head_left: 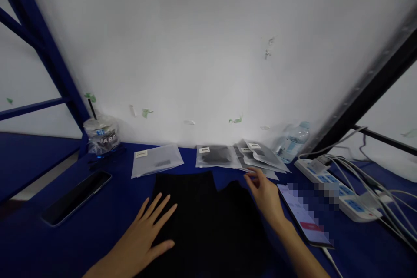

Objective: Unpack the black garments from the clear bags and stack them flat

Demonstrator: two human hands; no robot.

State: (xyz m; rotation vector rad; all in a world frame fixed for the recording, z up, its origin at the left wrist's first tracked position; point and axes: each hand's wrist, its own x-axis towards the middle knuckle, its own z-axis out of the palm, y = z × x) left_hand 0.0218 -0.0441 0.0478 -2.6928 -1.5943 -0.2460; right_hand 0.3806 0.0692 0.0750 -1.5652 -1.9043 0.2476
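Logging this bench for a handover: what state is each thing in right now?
Black cloth garment: spread flat on the blue table.
Left hand: open, palm down on the garment.
Right hand: open, fingers at the clear plastic bags.
Dark smartphone: screen off, lying flat.
Lit smartphone: screen on.
White power strip: cables plugged in.
Clear water bottle: tilted against the wall.

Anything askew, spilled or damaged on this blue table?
Nothing is spilled or broken. The clear plastic bags at the back right lie fanned and overlapping, unlike the single flat bag. The left hand rests flat on the black cloth; the right hand hovers open near the fanned bags.
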